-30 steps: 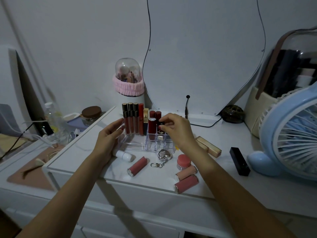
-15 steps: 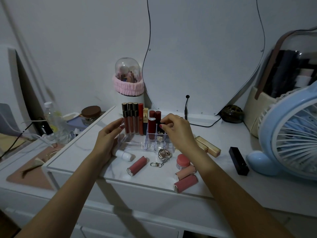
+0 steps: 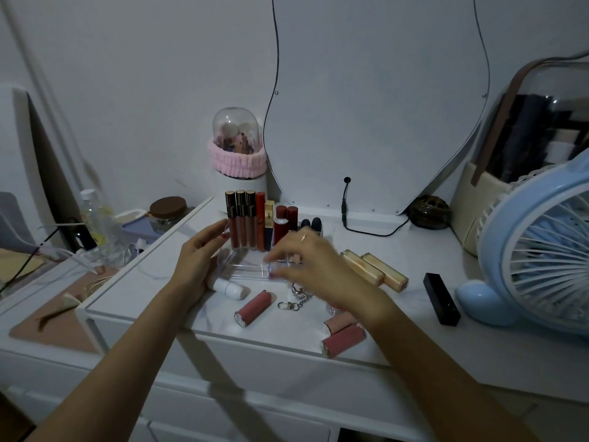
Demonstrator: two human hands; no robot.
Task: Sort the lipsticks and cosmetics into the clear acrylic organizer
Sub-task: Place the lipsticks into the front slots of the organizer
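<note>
While left hand (image 3: 199, 263) braces the organizer (image 3: 251, 271) open-fingered, right hand (image 3: 306, 263) hovers — blurred, grip unclear.

Bare forearms, red-painted nails on left hand (image 3: 197, 263), ring on right hand (image 3: 314, 266)

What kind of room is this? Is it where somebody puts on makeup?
Probably yes: a dressing table in a bedroom. A curvy mirror stands at the back, lipsticks fill a clear acrylic organizer, and a domed brush holder sits nearby.

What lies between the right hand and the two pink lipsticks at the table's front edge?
Nothing visible: the right hand hovers over the organizer; the pink lipsticks lie bare beside its wrist, unobstructed.
</note>
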